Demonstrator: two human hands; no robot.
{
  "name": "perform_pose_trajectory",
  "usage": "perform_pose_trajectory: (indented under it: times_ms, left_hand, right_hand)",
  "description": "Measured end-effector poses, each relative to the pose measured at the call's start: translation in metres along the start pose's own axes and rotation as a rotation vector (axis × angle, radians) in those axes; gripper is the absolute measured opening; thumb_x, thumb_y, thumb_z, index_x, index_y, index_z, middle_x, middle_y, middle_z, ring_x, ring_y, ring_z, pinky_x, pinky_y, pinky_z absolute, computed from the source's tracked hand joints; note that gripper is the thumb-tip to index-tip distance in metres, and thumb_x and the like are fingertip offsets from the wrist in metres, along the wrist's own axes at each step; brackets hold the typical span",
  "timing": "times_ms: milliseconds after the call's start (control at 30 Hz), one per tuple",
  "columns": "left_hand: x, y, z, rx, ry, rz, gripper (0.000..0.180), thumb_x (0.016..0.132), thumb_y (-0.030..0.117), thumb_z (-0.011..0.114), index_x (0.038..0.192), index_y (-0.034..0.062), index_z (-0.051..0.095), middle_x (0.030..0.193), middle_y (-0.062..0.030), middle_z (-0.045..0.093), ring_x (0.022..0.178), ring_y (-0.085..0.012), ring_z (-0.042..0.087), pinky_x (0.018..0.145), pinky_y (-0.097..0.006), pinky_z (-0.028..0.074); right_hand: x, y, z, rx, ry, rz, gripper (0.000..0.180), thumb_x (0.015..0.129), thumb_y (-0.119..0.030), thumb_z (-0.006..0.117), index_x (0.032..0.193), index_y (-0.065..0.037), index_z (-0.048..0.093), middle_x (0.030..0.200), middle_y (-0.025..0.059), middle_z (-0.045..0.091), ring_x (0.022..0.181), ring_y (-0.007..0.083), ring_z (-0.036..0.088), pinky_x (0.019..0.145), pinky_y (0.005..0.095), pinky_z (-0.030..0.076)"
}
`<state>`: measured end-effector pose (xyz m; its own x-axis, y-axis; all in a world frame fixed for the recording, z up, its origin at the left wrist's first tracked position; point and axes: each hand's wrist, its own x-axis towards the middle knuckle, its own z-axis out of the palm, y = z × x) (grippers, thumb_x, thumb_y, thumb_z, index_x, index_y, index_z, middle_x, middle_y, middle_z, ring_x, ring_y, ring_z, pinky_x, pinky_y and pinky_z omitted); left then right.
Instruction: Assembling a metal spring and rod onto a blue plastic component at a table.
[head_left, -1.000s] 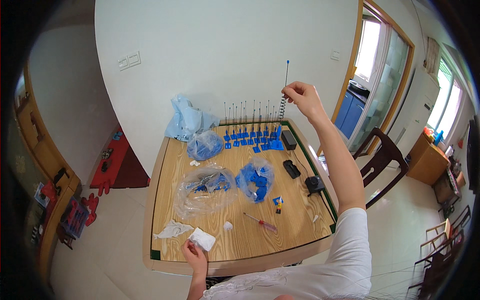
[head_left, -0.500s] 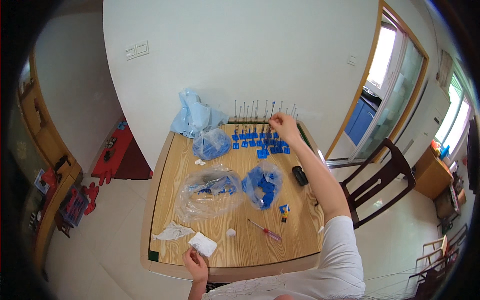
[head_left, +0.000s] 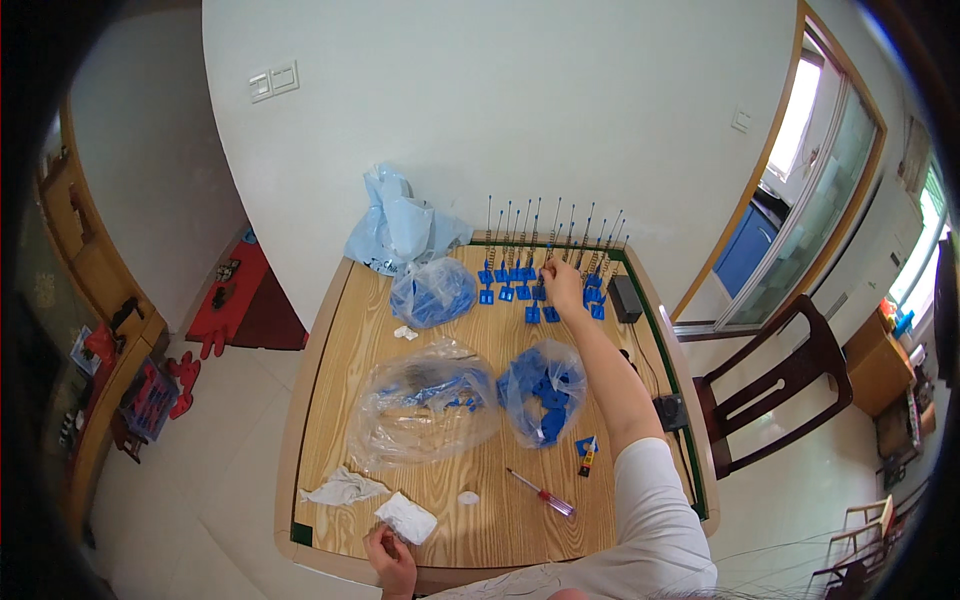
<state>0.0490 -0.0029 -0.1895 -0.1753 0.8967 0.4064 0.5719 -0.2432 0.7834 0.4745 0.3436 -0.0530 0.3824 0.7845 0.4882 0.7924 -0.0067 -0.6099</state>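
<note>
My right hand (head_left: 563,287) reaches to the far side of the table. Its fingers are pinched together among several thin upright rods with springs (head_left: 517,240) standing on blue square bases (head_left: 487,296). What sits between the fingertips is too small to make out; a rod rises right at them. My left hand (head_left: 391,562) is at the near edge, fingers curled closed against the lower corner of a folded white tissue pad (head_left: 407,518). A crumpled white tissue (head_left: 343,487) lies beside the pad.
Clear bags of blue parts (head_left: 432,292) (head_left: 543,395) and a larger clear bag (head_left: 425,410) cover mid-table. A light-blue bag (head_left: 395,225) stands behind. A screwdriver (head_left: 542,493), small yellow-black tube (head_left: 587,460), black box (head_left: 625,298) and dark chair (head_left: 780,390) are at right.
My right hand has come down from a rod's top to lower among the rods. The view has shifted, showing more of the table's right side. My left hand stays by the tissue pad.
</note>
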Motion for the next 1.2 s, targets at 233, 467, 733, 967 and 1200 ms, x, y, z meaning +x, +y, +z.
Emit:
perform_pose_trajectory:
  times_ms: [233,467,733,967,1200]
  left_hand:
    - [0.007,0.012,0.0,0.034,-0.026,-0.042,0.026,0.079,-0.003,0.047,0.105,-0.0029,0.048,0.087,-0.0095,0.046,0.076,-0.0193,0.048,0.064,-0.026,0.041]
    - [0.003,0.01,0.001,0.051,0.0,-0.06,0.026,0.079,-0.002,0.047,0.105,-0.0033,0.047,0.088,-0.0105,0.047,0.077,-0.0202,0.049,0.065,-0.027,0.041]
    - [-0.002,-0.009,0.005,0.026,0.031,-0.011,0.023,0.078,-0.002,0.048,0.1,-0.0043,0.049,0.085,-0.0131,0.047,0.075,-0.0241,0.049,0.065,-0.03,0.042]
    - [-0.004,-0.004,0.0,-0.151,0.051,-0.05,0.021,0.077,-0.002,0.049,0.098,-0.0028,0.05,0.087,-0.0145,0.046,0.075,-0.0257,0.049,0.066,-0.031,0.042]
    - [-0.004,-0.009,-0.005,-0.103,0.055,-0.054,0.021,0.076,-0.002,0.051,0.097,-0.0002,0.05,0.088,-0.0127,0.047,0.079,-0.0242,0.049,0.068,-0.031,0.042]
  right_hand:
    - [0.009,0.014,0.013,-0.052,0.03,-0.012,0.018,0.077,-0.015,0.059,0.088,-0.002,0.061,0.077,0.0161,0.062,0.075,0.0321,0.06,0.068,0.0381,0.046]
    - [0.009,0.01,0.013,-0.037,-0.01,0.036,0.02,0.076,-0.016,0.06,0.089,-0.001,0.061,0.078,0.0153,0.062,0.075,0.0299,0.06,0.068,0.0364,0.047]
    - [-0.027,0.012,-0.028,0.588,-0.074,0.198,0.026,0.085,-0.017,0.051,0.103,0.002,0.055,0.091,0.0138,0.062,0.081,0.023,0.061,0.069,0.0311,0.049]
    - [-0.094,-0.076,-0.106,1.217,-0.383,0.285,0.029,0.091,-0.015,0.043,0.111,0.005,0.05,0.097,0.0136,0.06,0.089,0.0191,0.06,0.077,0.0264,0.048]
    - [-0.224,-0.131,-0.094,0.739,-0.826,-0.042,0.023,0.087,-0.014,0.052,0.103,0.002,0.058,0.098,0.0089,0.063,0.088,0.0152,0.06,0.075,0.0274,0.047]
